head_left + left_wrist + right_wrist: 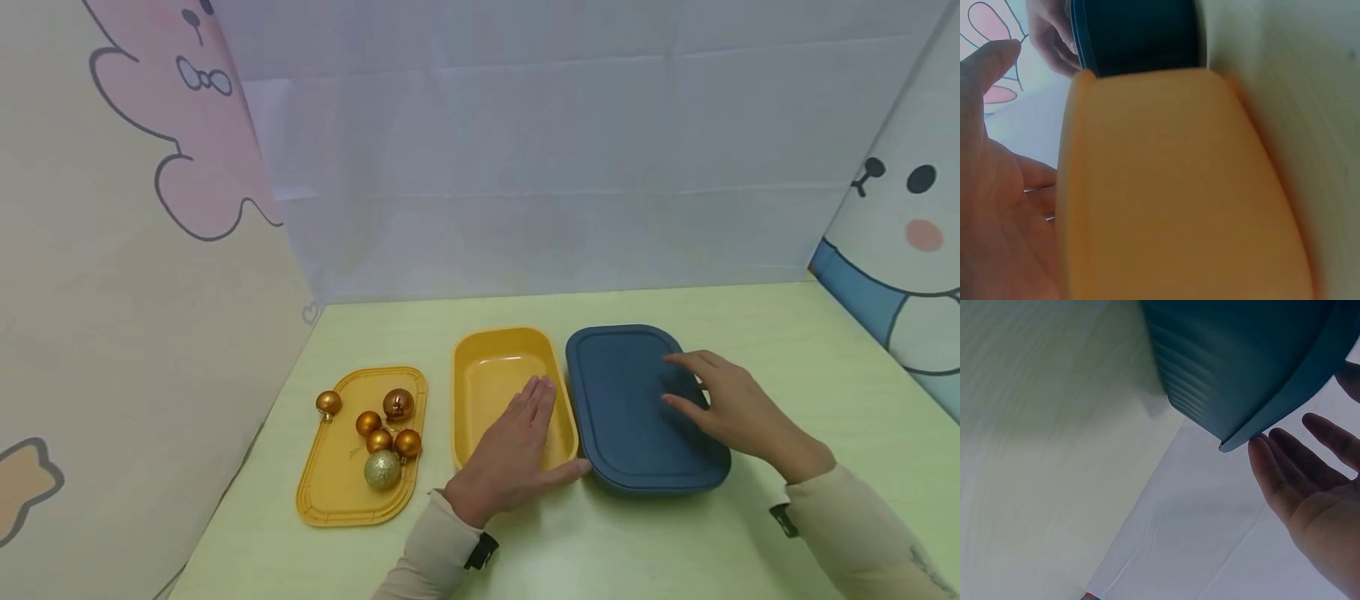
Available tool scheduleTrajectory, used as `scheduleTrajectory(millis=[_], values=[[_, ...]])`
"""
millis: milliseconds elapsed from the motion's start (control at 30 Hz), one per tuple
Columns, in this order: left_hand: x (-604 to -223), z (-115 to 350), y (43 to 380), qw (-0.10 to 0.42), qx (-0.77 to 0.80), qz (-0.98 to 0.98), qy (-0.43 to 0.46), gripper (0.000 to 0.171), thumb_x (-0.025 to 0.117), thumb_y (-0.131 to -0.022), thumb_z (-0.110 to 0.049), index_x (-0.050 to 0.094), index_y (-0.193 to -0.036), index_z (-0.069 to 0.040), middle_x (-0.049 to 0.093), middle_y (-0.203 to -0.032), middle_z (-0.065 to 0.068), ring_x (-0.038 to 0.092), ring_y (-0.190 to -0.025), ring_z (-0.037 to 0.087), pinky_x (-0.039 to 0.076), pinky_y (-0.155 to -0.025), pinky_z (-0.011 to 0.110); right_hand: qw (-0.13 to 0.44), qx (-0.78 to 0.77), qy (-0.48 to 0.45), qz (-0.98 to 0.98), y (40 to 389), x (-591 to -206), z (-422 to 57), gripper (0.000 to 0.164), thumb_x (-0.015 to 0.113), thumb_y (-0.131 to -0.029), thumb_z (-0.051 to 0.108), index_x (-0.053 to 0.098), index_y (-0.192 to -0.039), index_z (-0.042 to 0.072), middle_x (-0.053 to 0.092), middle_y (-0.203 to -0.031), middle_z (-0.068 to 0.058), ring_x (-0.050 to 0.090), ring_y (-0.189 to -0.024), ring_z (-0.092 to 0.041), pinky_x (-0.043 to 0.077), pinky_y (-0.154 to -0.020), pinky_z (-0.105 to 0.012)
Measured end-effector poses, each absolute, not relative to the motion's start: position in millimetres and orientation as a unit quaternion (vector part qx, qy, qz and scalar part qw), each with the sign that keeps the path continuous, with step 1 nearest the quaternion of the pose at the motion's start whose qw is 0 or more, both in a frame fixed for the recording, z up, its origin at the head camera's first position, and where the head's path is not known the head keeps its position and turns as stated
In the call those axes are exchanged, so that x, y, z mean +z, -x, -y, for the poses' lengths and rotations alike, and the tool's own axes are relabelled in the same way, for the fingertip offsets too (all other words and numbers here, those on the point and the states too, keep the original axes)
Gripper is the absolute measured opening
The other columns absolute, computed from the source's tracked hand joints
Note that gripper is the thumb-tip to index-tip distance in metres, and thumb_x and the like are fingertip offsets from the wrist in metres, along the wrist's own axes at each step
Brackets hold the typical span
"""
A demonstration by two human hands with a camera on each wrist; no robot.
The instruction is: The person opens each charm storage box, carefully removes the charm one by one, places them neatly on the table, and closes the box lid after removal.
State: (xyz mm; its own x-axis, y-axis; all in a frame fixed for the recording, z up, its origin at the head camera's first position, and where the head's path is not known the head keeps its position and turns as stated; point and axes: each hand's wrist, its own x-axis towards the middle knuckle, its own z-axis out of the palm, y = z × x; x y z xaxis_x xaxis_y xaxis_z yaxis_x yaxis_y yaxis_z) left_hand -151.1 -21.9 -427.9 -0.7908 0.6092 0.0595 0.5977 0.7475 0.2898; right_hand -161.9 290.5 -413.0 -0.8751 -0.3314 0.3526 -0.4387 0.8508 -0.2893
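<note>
My left hand point(510, 454) hovers over the near part of an open yellow box point(480, 400). Its fingers are straight and the thumb stretches right toward a dark blue box point(626, 392) with its lid on. The left wrist view shows the yellow box's side wall point(1179, 187) with the left palm point(997, 231) beside the rim. At the blue box's right edge is my right hand point(738, 412), fingers spread and slightly bent over the lid. From the right wrist, its fingertips point(1260, 447) appear right at the lid's rim, above the ribbed side point(1197, 369).
To the left lies a flat yellow lid point(333, 475) bearing several Christmas baubles point(380, 442) in gold, copper and glitter. One gold bauble point(328, 403) sits at its left edge. A white sheet point(540, 167) hangs behind the pale green table point(840, 358).
</note>
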Motion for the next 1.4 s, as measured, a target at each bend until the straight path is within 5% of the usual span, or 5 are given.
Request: scheduleTrajectory(millis=[433,967,1267,1400], values=[[-430.5,5.6,142.7,0.024,0.144,-0.934,-0.327,0.098,0.047,-0.095,-0.069,0.016,-0.16,-0.002,0.017,-0.169,0.013,0.015,-0.159,0.024,0.023,-0.129,0.038,0.153,0.208,-0.19,0.947,151.1,-420.2,-302.3,0.052,0.081,-0.084,0.015,0.061,-0.128,-0.002,0.062,-0.122,-0.024,0.066,-0.103,-0.04,0.062,-0.071,-0.043],[-436.6,-4.9,143.2,0.027,0.13,-0.942,-0.307,0.11,0.055,-0.087,-0.075,0.021,-0.158,0.002,0.016,-0.168,0.02,0.013,-0.159,0.03,0.021,-0.13,0.038,0.003,0.272,-0.143,0.952,140.5,-420.5,-313.0,0.072,0.072,-0.093,0.028,0.041,-0.145,-0.011,0.047,-0.143,-0.038,0.071,-0.1,-0.044,0.063,-0.078,-0.048],[-434.9,-12.4,147.4,0.03,0.103,-0.944,-0.311,0.122,0.064,-0.079,-0.078,0.02,-0.159,0.003,0.016,-0.168,0.02,0.014,-0.158,0.031,0.024,-0.129,0.038,-0.065,0.298,-0.146,0.941,129.0,-430.1,-324.7,0.106,0.08,-0.085,0.038,0.018,-0.158,-0.006,0.032,-0.154,-0.04,0.064,-0.113,-0.052,0.057,-0.089,-0.058],[-435.2,-14.7,146.9,0.025,0.09,-0.946,-0.311,0.122,0.064,-0.078,-0.079,0.022,-0.158,0.003,0.018,-0.167,0.021,0.015,-0.158,0.032,0.025,-0.129,0.039,-0.079,0.317,-0.164,0.931,125.1,-432.4,-330.4,0.125,0.089,-0.073,0.038,0.008,-0.16,-0.003,0.025,-0.157,-0.039,0.055,-0.123,-0.058,0.058,-0.095,-0.038]])
